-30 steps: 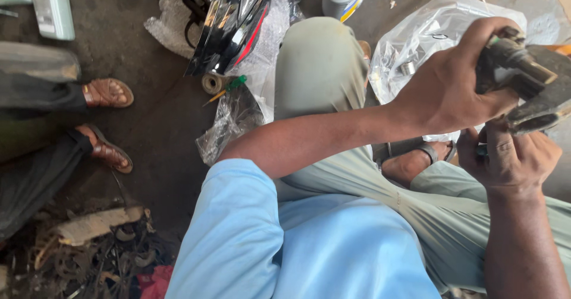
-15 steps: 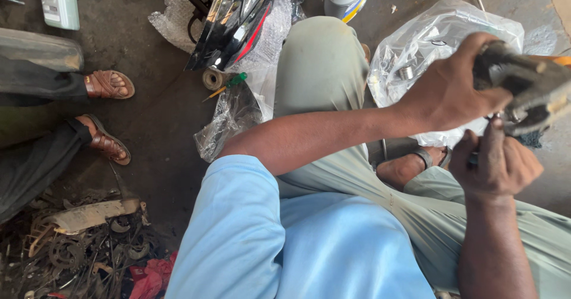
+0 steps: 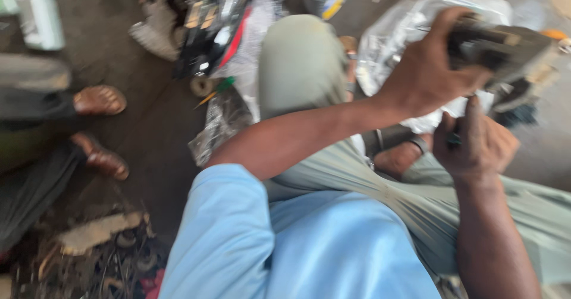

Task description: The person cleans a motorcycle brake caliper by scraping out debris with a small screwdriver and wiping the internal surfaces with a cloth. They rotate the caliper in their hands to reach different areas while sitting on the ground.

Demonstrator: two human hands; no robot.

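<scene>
Head view, blurred: the left hand point(image 3: 425, 76) is clenched around a dark metal part point(image 3: 505, 49), raised above the knees. Just below that grasp, the right hand point(image 3: 476, 144) closes on a small tool point(image 3: 455, 138) aimed up at the part. The fastening work looks mid-way; steadying seems needed next. A plastic bag point(image 3: 404, 31) lies behind; open floor point(image 3: 154, 138) lies well left.
</scene>
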